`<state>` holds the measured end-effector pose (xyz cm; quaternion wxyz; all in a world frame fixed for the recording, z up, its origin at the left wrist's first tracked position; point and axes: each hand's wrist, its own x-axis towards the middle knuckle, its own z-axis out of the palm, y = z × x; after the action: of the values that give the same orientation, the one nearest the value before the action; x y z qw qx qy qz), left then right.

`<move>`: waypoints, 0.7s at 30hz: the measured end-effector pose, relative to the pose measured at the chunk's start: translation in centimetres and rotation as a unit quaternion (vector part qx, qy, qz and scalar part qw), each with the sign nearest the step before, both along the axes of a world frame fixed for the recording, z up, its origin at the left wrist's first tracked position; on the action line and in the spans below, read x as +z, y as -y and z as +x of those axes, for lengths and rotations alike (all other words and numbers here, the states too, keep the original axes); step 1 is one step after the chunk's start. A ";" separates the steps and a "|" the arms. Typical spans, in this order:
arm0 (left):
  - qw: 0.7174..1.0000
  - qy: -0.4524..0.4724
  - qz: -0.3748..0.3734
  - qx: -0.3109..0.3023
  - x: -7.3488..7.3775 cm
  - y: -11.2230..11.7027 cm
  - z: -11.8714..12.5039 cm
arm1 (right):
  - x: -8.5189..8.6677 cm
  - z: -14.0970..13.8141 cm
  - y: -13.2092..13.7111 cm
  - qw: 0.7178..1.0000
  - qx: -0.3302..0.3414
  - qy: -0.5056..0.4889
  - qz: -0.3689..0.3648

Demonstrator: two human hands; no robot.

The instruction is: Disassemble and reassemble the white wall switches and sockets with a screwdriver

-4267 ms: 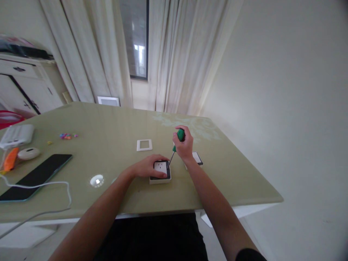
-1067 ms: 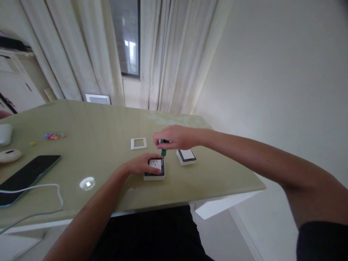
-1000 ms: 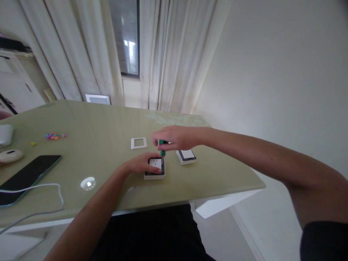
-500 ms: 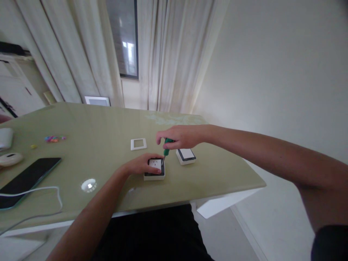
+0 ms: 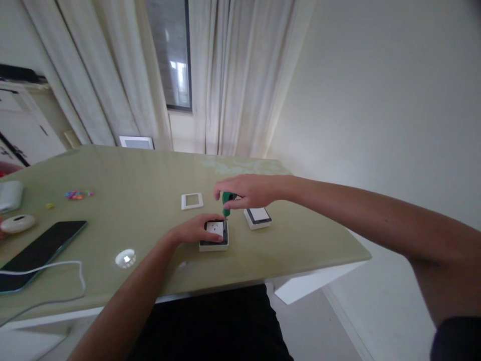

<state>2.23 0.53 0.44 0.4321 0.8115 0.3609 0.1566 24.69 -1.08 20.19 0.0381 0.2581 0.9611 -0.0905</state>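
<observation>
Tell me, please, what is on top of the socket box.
The left hand covers the left of the socket box, hiding what lies beneath. A green screwdriver in the right hand points down at its right side.

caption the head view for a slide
Left hand grips a socket while right hand holds a green screwdriver to it.

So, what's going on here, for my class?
A person's left hand holds a socket unit on the table, and the right hand grips a green-handled screwdriver, pointing down at the unit's right side. A white frame lies beyond, and a second unit sits to the right. Whether the screwdriver meets a screw is too small to tell.
</observation>
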 end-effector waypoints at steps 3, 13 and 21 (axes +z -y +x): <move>1.000 0.004 -0.006 -0.004 -0.1 -0.1 0.1 | -0.9 -0.1 -0.5 0.985 -0.146 0.014 0.090; 1.000 0.005 -0.013 0.001 -0.3 0.0 -0.1 | -0.1 0.0 0.0 1.000 0.002 0.010 0.005; 1.000 0.009 -0.006 0.003 -0.1 0.0 0.0 | -0.3 -1.0 -1.0 0.993 -0.085 0.054 0.060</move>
<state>2.27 0.50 0.32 0.4402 0.8061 0.3603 0.1633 23.71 -0.07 19.89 0.0668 0.3451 0.9359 -0.0219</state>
